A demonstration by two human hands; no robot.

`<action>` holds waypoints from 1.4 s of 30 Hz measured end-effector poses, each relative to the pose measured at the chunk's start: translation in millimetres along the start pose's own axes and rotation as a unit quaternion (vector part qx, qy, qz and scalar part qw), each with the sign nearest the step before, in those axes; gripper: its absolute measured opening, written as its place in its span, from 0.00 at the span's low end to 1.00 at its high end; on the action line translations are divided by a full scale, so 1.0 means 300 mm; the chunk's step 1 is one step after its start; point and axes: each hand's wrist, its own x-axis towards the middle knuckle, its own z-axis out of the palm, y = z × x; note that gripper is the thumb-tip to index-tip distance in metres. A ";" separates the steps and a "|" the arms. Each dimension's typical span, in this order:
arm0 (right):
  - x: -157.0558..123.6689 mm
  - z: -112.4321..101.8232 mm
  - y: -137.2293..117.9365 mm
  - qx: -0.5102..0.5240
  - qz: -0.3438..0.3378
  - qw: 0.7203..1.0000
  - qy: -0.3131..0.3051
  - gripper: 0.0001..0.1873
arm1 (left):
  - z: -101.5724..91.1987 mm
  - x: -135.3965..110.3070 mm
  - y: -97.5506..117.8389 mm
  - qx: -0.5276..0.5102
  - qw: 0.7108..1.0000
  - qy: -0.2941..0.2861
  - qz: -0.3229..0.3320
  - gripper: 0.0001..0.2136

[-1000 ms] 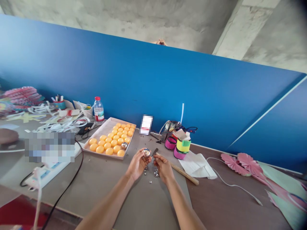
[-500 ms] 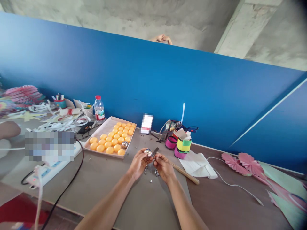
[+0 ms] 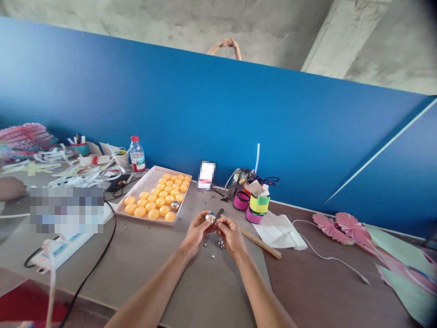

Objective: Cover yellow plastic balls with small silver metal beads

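My left hand point(image 3: 195, 233) is closed around a small shiny silver ball point(image 3: 210, 218), held just above the table. My right hand point(image 3: 231, 234) pinches a thin dark metal tool point(image 3: 219, 212), and its fingertips meet the ball. Several small silvery pieces point(image 3: 221, 245) lie on the table under my hands. A shallow cardboard tray point(image 3: 149, 180) to the left holds several yellow-orange balls point(image 3: 153, 203) and one silver ball point(image 3: 175, 205).
A wooden stick point(image 3: 261, 243) lies right of my hands, beside white paper point(image 3: 280, 231) and coloured tape rolls point(image 3: 256, 205). A water bottle point(image 3: 137, 156), paper strips and a power strip point(image 3: 61, 248) are on the left. Pink paper fans point(image 3: 337, 228) lie right. Another person's raised hands point(image 3: 225, 44) show above the blue partition.
My right hand has closed in on the ball held by the left. The other person's hands have risen higher above the partition. The view has shifted slightly.
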 end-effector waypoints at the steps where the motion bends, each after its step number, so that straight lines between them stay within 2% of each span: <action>1: 0.000 -0.001 0.004 -0.010 -0.005 1.000 -0.003 0.07 | 0.000 0.000 -0.001 0.003 1.000 -0.001 0.001 0.17; 6: -0.001 0.002 0.019 -0.048 -0.011 0.999 -0.009 0.08 | -0.002 0.002 -0.007 0.015 1.000 -0.001 0.008 0.18; 28: -0.011 0.013 -0.007 -0.020 0.029 0.999 -0.009 0.07 | -0.011 0.013 -0.027 0.051 0.998 0.001 0.027 0.18; 42: -0.007 0.013 0.024 -0.016 0.034 0.999 0.023 0.08 | -0.045 0.017 -0.071 0.183 0.977 -0.003 0.112 0.16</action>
